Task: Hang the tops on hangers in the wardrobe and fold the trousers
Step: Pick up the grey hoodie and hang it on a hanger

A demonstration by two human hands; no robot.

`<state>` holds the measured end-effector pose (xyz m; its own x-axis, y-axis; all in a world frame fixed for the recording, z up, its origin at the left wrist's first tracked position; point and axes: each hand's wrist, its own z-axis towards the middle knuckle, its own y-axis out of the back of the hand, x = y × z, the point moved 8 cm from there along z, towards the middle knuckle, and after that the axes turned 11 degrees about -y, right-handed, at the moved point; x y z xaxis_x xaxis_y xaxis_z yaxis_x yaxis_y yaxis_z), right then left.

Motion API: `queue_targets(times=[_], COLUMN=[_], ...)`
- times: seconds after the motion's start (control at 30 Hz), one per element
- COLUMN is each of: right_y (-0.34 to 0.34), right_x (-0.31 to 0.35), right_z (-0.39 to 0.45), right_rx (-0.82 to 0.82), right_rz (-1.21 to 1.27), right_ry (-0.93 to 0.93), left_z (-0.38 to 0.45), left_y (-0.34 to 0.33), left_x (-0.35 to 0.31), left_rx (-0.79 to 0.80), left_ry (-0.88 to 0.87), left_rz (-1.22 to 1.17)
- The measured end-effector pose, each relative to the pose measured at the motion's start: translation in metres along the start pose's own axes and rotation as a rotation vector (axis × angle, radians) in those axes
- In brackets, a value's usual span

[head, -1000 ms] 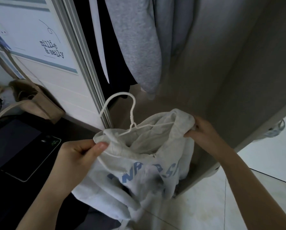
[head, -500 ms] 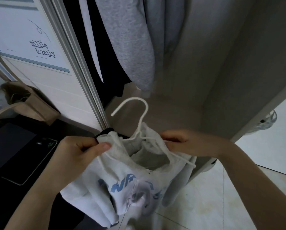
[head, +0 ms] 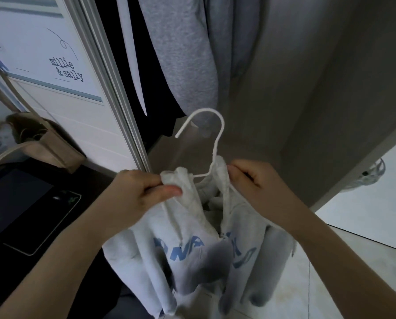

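A light grey hoodie with blue lettering hangs in front of me on a white wire hanger, whose hook sticks up above the neckline. My left hand pinches the left side of the neck opening between thumb and fingers. My right hand grips the right side of the neck, over the hanger's shoulder wire. The sleeves and body droop toward the floor. The open wardrobe is straight ahead.
Grey tops and a dark garment hang inside the wardrobe. Its sliding door stands at the left. A beige tote bag and a dark tablet lie at the lower left. Pale floor tiles are at the right.
Both hands have lifted the hoodie and drawn its neck closer around the hanger. My right hand moved in from the far shoulder to the neck, and the hook now stands more upright.
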<state>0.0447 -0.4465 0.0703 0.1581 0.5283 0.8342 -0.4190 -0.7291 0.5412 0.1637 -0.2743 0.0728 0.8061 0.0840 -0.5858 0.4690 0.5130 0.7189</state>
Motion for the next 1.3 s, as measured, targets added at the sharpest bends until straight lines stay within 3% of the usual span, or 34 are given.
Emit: queue_targets(times=[0.13, 0.27, 0.4, 0.5, 0.63, 0.77, 0.87, 1.1, 1.3], right_y=[0.015, 0.036, 0.035, 0.042, 0.070, 0.077, 0.083, 0.152, 0.211], right_x=[-0.003, -0.007, -0.003, -0.013, -0.027, -0.007, 0.000, 0.065, 0.151], right_z=[-0.003, -0.001, 0.004, 0.003, 0.002, 0.012, 0.024, 0.054, 0.060], right_rx=[-0.012, -0.024, -0.052, -0.055, -0.199, -0.117, -0.021, -0.217, -0.187], right_rz=[-0.010, 0.052, 0.055, 0.080, -0.012, -0.133, -0.017, 0.190, 0.296], right_ry=[-0.038, -0.082, -0.047, -0.062, -0.102, -0.039, -0.128, -0.201, -0.257], left_z=[-0.004, -0.014, -0.011, -0.018, -0.022, -0.003, 0.021, 0.122, 0.200], left_y=[0.005, 0.018, 0.010, 0.019, 0.046, 0.071, 0.089, 0.144, 0.212], left_x=[0.020, 0.044, 0.032, 0.017, 0.016, 0.026, 0.037, 0.000, -0.061], left_rx=[-0.007, -0.094, -0.153, -0.354, -0.556, -0.634, -0.669, -0.588, -0.661], left_ry=[0.016, 0.131, 0.110, 0.030, 0.008, 0.063, 0.104, -0.140, -0.385], left_rz=[0.041, -0.095, -0.042, 0.021, 0.018, -0.063, -0.095, 0.082, 0.244])
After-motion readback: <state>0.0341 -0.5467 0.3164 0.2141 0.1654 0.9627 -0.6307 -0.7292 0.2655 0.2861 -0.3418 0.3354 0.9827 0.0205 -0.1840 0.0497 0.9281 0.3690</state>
